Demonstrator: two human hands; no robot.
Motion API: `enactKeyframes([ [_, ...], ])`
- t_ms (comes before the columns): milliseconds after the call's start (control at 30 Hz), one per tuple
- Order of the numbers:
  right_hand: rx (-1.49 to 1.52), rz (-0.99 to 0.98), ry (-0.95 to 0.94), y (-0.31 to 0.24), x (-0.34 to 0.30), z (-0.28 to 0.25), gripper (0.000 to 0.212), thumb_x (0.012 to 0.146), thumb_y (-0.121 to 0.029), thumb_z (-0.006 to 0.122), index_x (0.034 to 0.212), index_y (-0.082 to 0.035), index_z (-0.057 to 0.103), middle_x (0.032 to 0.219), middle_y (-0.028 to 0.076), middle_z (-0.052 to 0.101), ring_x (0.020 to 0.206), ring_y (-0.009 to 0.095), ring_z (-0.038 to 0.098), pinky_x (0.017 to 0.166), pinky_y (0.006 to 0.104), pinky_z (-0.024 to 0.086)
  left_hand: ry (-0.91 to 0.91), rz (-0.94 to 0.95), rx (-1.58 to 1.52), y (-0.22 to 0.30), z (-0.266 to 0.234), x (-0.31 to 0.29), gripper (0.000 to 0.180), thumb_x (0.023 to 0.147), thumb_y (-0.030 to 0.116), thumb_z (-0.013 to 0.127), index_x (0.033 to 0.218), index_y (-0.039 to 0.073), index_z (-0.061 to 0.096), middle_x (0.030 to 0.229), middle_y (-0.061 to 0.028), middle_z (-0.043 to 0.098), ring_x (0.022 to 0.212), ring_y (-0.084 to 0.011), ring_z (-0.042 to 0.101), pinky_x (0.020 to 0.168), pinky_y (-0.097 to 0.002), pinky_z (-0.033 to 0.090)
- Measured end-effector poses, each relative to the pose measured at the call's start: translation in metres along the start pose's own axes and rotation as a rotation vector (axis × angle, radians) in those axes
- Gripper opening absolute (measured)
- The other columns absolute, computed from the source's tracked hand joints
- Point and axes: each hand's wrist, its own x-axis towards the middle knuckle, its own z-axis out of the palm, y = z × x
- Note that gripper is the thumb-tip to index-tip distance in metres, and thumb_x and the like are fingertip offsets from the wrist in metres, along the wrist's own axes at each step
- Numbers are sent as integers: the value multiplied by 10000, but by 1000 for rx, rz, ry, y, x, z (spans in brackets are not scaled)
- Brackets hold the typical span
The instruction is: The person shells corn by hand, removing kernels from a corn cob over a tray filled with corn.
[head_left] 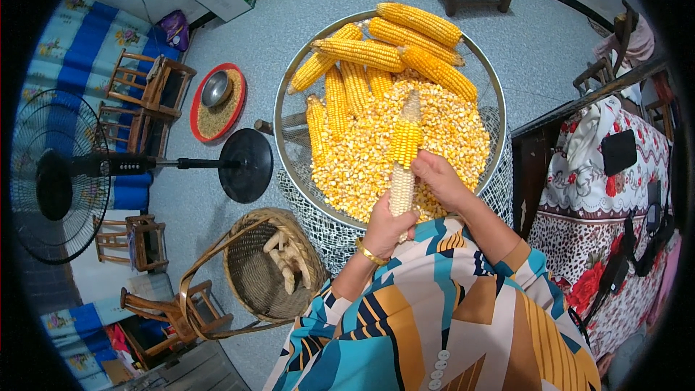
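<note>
A partly shelled ear of corn stands out over a large round metal-rimmed sieve. Yellow kernels still band its middle, while its lower part and tip are bare and pale. My left hand, with a gold bracelet at the wrist, is wrapped round the lower end. Higher up, my right hand is closed against the ear's right side, its thumb at the edge of the kernel band. Loose kernels fill much of the sieve under the ear. Several whole ears lie piled at its far side.
Left of me a woven basket with a tall handle holds bare cobs. A standing fan with a round black base, a red tray of grain with a metal bowl, and wooden chairs stand beyond. A flower-patterned cloth lies right.
</note>
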Motion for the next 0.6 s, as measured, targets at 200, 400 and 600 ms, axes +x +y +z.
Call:
enactKeyframes([
  [200,193,96,28,-5,-2,2,277,900,-311,450,961,-51,524,827,-20,549,765,66,491,694,220,394,-27,-30,-61,-2,-1,2,293,712,-19,548,983,2,436,687,-41,505,447,-95,480,393,-214,405],
  [400,-4,22,59,5,2,-1,308,897,-347,449,890,-54,545,782,1,566,680,65,514,632,214,423,12,-7,68,-8,-1,4,378,719,-23,541,1073,-11,411,687,-37,496,442,-92,469,391,-215,400],
  [600,86,35,0,11,2,-5,345,893,-369,444,986,-50,535,868,5,583,814,82,529,750,217,415,-55,-47,-96,0,-1,2,276,711,-10,549,961,-4,431,681,-43,507,451,-94,483,399,-215,410],
])
